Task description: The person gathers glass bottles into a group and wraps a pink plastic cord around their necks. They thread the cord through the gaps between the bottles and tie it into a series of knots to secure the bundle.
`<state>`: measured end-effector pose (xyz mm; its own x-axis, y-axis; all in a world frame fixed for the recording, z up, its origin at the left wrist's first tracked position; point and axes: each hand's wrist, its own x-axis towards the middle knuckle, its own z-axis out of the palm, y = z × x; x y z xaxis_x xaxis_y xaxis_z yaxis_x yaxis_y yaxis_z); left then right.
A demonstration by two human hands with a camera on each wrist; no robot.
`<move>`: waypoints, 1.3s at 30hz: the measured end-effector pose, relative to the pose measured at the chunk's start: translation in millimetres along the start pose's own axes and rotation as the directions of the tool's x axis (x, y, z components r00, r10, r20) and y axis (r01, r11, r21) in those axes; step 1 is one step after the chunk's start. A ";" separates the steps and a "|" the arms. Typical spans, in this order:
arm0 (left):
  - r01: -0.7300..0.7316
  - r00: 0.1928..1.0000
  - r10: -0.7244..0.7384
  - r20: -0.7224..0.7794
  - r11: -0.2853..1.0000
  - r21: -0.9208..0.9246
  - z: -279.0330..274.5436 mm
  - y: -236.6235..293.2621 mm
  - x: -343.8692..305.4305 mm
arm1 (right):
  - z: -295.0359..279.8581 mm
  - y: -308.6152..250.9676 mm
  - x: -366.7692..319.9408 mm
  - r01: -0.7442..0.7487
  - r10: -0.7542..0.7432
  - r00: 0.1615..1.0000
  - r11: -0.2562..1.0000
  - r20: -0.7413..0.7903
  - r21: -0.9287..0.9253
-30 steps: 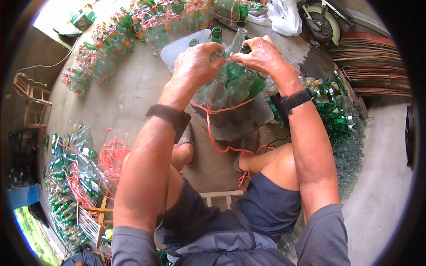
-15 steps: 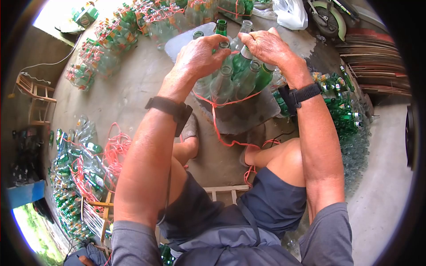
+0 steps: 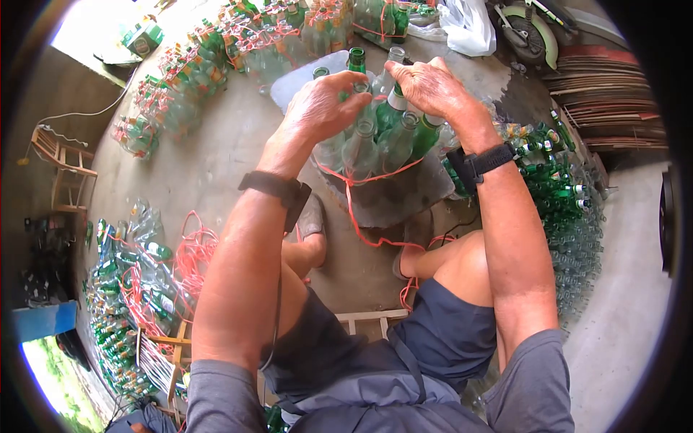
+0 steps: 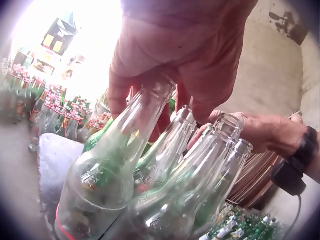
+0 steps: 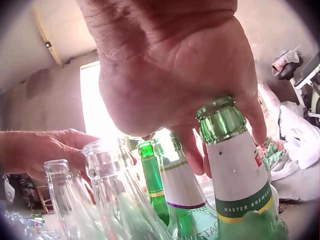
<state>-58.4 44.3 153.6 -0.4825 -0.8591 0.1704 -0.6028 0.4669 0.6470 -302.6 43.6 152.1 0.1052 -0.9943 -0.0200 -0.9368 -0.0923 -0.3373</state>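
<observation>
A cluster of clear and green glass bottles (image 3: 359,150) stands upright, bound low down by a red plastic string (image 3: 351,180). My left hand (image 3: 321,107) is over the near left bottle necks, thumb and fingers curled in, pinching a short stretch of red string (image 3: 380,97). My right hand (image 3: 437,88) is higher and to the right, above a green bottle (image 5: 217,120) with a white label; its thumb and forefinger pinch together on the string, mostly hidden behind the fingers. In the left wrist view, a clear bottle's mouth (image 4: 159,85) sits right under my left palm.
The bottles stand on a grey board (image 3: 382,202). More tied bottles (image 3: 256,43) line the back, with loose bottles (image 3: 545,173) to the right and more bottles (image 3: 115,332) at lower left. A red string tangle (image 3: 195,249) lies left. Stacked sheets (image 3: 606,97) and a wheel (image 3: 527,36) are at right.
My right hand has lifted back and away from the left hand, uncovering the white-labelled green bottle's neck. My left hand has stayed over the near left necks. The head view has shifted slightly.
</observation>
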 end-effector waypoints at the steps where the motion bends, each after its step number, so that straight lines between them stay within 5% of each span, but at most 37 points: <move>1: 0.000 1.000 0.000 0.000 1.000 0.001 -0.7 -0.5 0.3 | -2.1 -0.6 1.0 0.001 -0.001 1.000 1.000 -0.001 0.000; 3: -0.036 0.999 0.036 -0.012 0.998 -0.043 0.4 -3.2 -0.1 | -2.9 0.9 4.6 0.012 -0.004 0.998 0.991 0.060 -0.132; 13: -0.018 1.000 0.019 0.009 0.998 -0.062 4.4 -11.0 3.2 | 1.2 1.2 3.1 -0.024 0.027 0.999 0.993 0.023 -0.118; 18: -0.044 0.999 0.044 -0.012 0.999 -0.019 3.3 -7.6 1.6 | 19.0 17.3 6.9 0.277 -0.352 0.902 0.916 -0.249 -0.290; 22: -0.038 0.999 0.038 -0.024 0.999 0.024 1.1 -1.2 -3.8 | -6.7 6.7 -6.1 0.159 -0.202 0.939 0.973 -0.278 -0.169; 25: -0.022 0.999 0.021 -0.032 1.000 -0.017 -1.8 -0.8 -7.4 | -28.9 -5.4 -23.2 0.204 -0.159 0.775 0.979 -0.612 0.005; 26: -0.029 0.998 0.027 -0.057 0.999 -0.038 -3.5 -2.0 -6.6 | -39.1 -12.4 -34.3 0.207 -0.162 0.778 0.978 -0.607 0.004; 28: -0.028 0.996 0.023 -0.086 0.998 -0.061 -7.9 -5.7 -8.0 | -61.5 -31.1 -58.6 0.162 -0.039 0.815 0.973 -0.578 0.163; 30: -0.068 0.986 0.053 -0.159 0.994 -0.087 -13.6 -8.1 -12.3 | -68.5 -45.7 -83.4 0.179 -0.066 0.830 0.972 -0.554 0.151; 32: -0.068 0.983 0.058 -0.175 0.996 -0.052 -20.8 -1.1 -22.5 | -65.6 -59.6 -107.5 0.142 -0.101 0.967 0.976 -0.232 0.165; 36: -0.125 0.965 0.111 -0.239 0.991 -0.046 -27.0 6.5 -41.9 | 0.8 -81.3 -147.9 0.186 -0.187 0.982 0.977 0.001 0.102; 38: -0.146 0.951 0.132 -0.279 0.989 -0.028 -27.4 6.3 -48.2 | 25.8 -92.3 -156.9 0.063 -0.091 0.946 0.993 0.311 0.101; 39: -0.127 0.946 0.104 -0.307 0.990 -0.058 -28.1 6.6 -50.5 | 43.5 -94.1 -161.3 0.082 -0.095 0.948 0.995 0.304 0.056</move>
<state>-20.1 85.0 170.2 -0.3240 -0.8287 0.4563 -0.4988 0.5595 0.6620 -216.9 214.9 146.1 0.2904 -0.9171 -0.2731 -0.9049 -0.1705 -0.3900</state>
